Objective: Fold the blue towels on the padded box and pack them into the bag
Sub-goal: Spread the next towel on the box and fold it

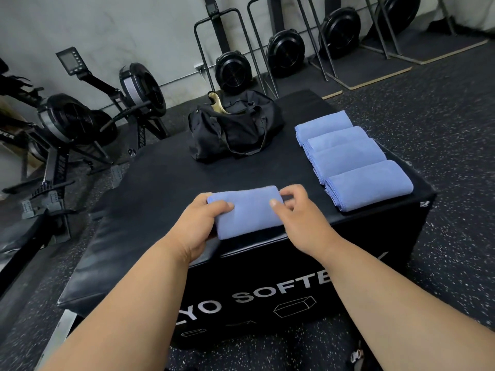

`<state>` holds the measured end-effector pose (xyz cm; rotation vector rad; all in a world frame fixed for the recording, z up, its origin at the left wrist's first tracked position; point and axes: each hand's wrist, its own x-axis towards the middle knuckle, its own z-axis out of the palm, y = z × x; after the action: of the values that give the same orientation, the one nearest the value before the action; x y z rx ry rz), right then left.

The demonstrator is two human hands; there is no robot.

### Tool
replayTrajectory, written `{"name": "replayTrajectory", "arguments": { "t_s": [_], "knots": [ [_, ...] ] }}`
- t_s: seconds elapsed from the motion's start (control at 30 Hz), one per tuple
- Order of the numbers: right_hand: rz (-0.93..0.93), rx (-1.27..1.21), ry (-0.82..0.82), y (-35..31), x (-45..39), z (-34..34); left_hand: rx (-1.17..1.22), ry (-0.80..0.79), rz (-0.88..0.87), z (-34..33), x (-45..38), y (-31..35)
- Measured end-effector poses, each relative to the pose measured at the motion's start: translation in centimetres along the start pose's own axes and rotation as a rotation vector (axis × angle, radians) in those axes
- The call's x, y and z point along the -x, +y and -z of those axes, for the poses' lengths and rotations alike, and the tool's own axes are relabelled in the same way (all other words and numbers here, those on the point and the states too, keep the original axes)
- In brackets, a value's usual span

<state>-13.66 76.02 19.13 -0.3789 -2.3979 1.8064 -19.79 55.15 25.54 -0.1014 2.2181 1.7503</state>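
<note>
- A folded blue towel (249, 211) lies at the near edge of the padded box (166, 180), between both hands.
- The left hand (199, 223) grips the towel's left end: the thumb lies on top of the cloth and the fingers curl around the far left corner.
- The right hand (297, 212) holds the towel's right end, with the thumb pressed on the top surface and the fingers curled over the far right edge.
- Four more folded towels (353, 159) sit in a row along the right side of the box, each one overlapping the next, running from the near right corner toward the far side.
- A black bag (235, 129) rests on the far part of the box, well apart from the towel in the hands; its top is partly open, showing a tan lining, and its strap droops across the front.
- The front wall of the box bears pale lettering, partly covered by the forearms.
- Rowing machines (80, 116) stand on the speckled floor (442, 116) to the left, and more fan machines (285, 52) stand upright along the wall behind.
</note>
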Motion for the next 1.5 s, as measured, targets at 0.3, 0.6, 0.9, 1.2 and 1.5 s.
{"name": "replayTrajectory", "arguments": {
  "t_s": [0.3, 0.6, 0.9, 1.2, 1.5],
  "knots": [
    [-0.173, -0.321, -0.026, 0.2, 0.5, 2.7, -0.177, -0.123, 0.169, -2.1, -0.9, -1.2],
    [0.011, -0.348, 0.345, -1.0, 1.1, 5.2, -0.085, -0.083, -0.041, -5.5, -3.2, 2.6],
    [-0.112, -0.341, 0.251, -0.2, 1.4, 7.0, 0.111, -0.03, -0.121, -12.3, -8.9, 11.3],
    [-0.057, -0.135, 0.169, 0.5, 1.4, 8.9, 0.299, -0.206, -0.011, -20.9, -15.8, 14.1],
    [0.042, -0.029, 0.106, 1.9, 0.2, 8.8, 0.048, -0.093, 0.144, -22.8, -22.3, 10.1]
  ]
}}
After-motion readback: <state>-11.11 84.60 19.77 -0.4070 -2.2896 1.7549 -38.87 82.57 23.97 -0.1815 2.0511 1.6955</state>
